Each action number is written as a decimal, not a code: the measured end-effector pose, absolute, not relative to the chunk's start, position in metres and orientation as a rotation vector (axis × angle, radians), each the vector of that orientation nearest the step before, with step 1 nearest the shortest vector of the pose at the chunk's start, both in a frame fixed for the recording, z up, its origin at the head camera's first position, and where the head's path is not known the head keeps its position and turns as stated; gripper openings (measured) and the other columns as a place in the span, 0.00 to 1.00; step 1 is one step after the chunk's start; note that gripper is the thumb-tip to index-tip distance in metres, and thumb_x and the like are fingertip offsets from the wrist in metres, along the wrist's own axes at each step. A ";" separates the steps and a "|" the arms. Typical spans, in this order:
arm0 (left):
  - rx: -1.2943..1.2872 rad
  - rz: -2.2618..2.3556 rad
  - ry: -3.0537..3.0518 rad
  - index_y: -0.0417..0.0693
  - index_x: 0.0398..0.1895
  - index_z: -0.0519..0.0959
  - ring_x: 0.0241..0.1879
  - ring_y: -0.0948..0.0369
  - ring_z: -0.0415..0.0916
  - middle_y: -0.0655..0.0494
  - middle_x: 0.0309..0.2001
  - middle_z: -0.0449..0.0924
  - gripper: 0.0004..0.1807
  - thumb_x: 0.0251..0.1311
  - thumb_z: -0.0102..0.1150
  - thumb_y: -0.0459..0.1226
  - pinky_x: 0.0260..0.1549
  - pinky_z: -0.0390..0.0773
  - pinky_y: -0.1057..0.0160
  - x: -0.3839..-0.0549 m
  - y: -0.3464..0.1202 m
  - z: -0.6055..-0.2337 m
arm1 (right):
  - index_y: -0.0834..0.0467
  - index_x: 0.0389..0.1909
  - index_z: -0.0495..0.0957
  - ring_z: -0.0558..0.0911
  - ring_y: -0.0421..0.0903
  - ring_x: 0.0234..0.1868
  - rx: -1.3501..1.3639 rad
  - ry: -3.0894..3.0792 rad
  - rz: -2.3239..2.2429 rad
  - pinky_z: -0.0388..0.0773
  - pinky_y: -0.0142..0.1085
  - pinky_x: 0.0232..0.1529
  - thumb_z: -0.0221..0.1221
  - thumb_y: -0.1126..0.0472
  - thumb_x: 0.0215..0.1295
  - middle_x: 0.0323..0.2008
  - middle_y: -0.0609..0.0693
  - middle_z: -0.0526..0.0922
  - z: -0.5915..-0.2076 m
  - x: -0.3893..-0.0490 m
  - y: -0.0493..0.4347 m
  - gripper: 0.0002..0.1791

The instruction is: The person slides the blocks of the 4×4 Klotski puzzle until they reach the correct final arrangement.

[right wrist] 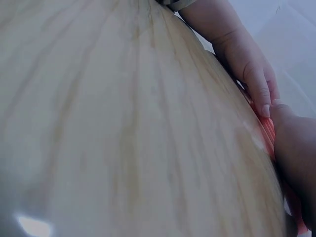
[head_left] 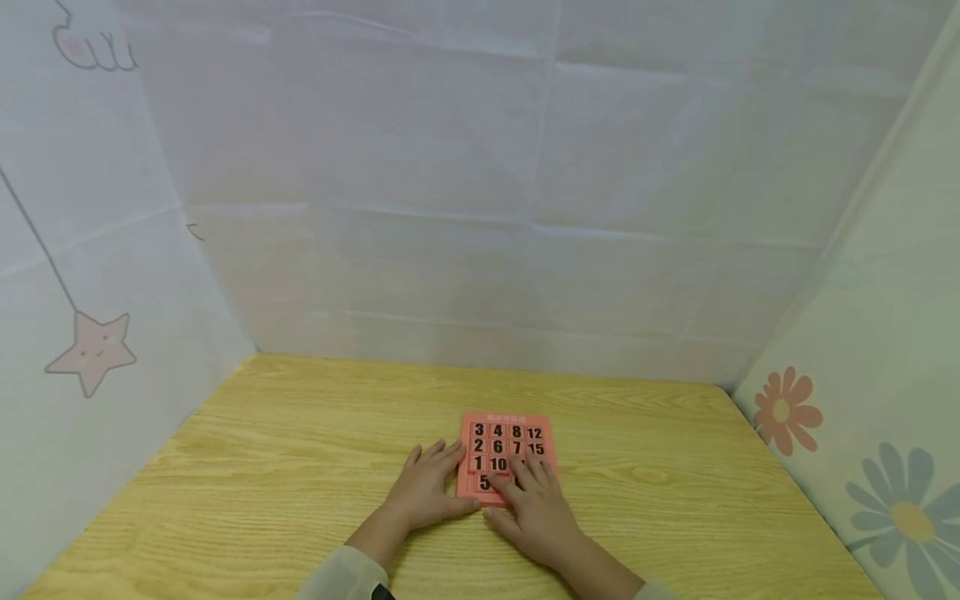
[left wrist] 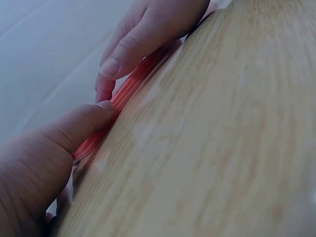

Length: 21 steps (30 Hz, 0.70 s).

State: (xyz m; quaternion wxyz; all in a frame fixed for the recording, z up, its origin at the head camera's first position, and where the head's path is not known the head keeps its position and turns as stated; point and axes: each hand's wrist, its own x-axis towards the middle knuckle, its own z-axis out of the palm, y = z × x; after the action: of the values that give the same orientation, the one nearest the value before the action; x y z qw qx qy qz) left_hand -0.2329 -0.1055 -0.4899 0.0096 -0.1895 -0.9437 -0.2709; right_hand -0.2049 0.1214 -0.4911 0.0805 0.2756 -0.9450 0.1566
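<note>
A pinkish-red number slide puzzle lies flat on the table, black numerals on its tiles. The top row reads 3, 4, 8, 12. My left hand holds the board's lower left corner, fingers along the left side and thumb at the near edge. In the left wrist view that thumb presses the puzzle's ridged side. My right hand lies over the lower right part, fingertips on the tiles, index finger by the gap near the 5. Some lower tiles are hidden beneath it. Its thumb is at the near edge, beside the left thumb.
The light wood-grain table extends around the puzzle on all sides. Pale cloth walls stand behind it and at both sides. A pink star is printed on the left cloth, flowers on the right one.
</note>
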 end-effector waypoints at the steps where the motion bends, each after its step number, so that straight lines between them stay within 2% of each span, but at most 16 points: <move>1: -0.593 -0.844 -2.946 0.44 0.72 0.66 0.75 0.43 0.54 0.49 0.73 0.63 0.52 0.49 0.62 0.67 0.74 0.44 0.36 -0.233 -0.106 -0.490 | 0.44 0.67 0.72 0.55 0.65 0.75 0.827 -2.828 0.471 0.51 0.64 0.73 0.44 0.33 0.71 0.73 0.59 0.64 -0.491 -0.205 0.120 0.32; 17: -0.600 -0.808 -2.952 0.44 0.71 0.66 0.75 0.44 0.55 0.49 0.73 0.63 0.51 0.50 0.62 0.65 0.73 0.45 0.36 -0.232 -0.105 -0.489 | 0.45 0.68 0.71 0.50 0.64 0.77 0.826 -2.880 0.497 0.48 0.64 0.74 0.42 0.32 0.71 0.74 0.59 0.61 -0.487 -0.203 0.110 0.33; 21: -0.591 -0.820 -2.956 0.44 0.72 0.66 0.75 0.44 0.54 0.50 0.73 0.63 0.51 0.50 0.62 0.65 0.74 0.45 0.36 -0.232 -0.105 -0.489 | 0.44 0.68 0.71 0.51 0.64 0.77 0.824 -2.871 0.496 0.48 0.64 0.74 0.42 0.31 0.71 0.74 0.59 0.62 -0.487 -0.204 0.111 0.33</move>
State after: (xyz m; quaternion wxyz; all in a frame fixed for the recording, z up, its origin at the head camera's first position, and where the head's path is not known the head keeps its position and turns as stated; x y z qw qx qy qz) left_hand -0.2321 -0.1055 -0.4891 0.0089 -0.1893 -0.9462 -0.2624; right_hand -0.2040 0.1108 -0.4874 0.0568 0.2715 -0.9467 0.1636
